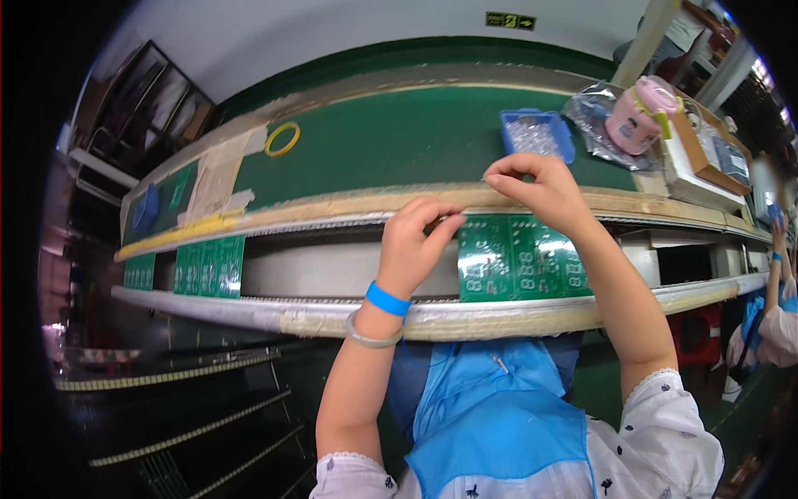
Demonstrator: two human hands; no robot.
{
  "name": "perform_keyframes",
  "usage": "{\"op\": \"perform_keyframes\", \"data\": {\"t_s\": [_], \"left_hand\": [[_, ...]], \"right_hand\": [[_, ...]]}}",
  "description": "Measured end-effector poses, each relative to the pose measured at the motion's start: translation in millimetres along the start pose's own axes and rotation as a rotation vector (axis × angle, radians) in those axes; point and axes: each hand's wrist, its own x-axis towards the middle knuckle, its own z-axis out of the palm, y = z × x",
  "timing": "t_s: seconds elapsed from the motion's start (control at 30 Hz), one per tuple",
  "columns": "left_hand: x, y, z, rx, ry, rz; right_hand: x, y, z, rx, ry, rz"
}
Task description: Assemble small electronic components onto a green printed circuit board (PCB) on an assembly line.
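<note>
A green circuit board with white printed digit outlines lies across the two rails of the line in front of me. My left hand is at its upper left corner, thumb and fingertips pinched together; what they hold, if anything, is too small to make out. Over the far rail, above the same board, my right hand is raised with thumb and forefinger closed; I cannot make out anything between them. Just beyond it stands a blue bin of small clear parts. My right forearm covers part of the board's right side.
More green boards sit on the rails at left. A yellow tape roll lies on the green bench. A pink lidded container, plastic wrap and a cardboard box stand at right. Another person's arm shows far right.
</note>
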Motion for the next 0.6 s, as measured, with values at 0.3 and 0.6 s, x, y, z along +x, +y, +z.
{"op": "perform_keyframes", "data": {"t_s": [0.3, 0.6], "left_hand": [[-2.1, 1.4, 2.8, -0.201, 0.073, 0.051], [-4.2, -0.6, -0.6, -0.168, 0.025, 0.021]], "right_hand": [[-18.0, -9.7, 22.8, 0.082, -0.176, 0.183], [-23.6, 9.9, 26.1, 0.291, -0.192, 0.204]]}}
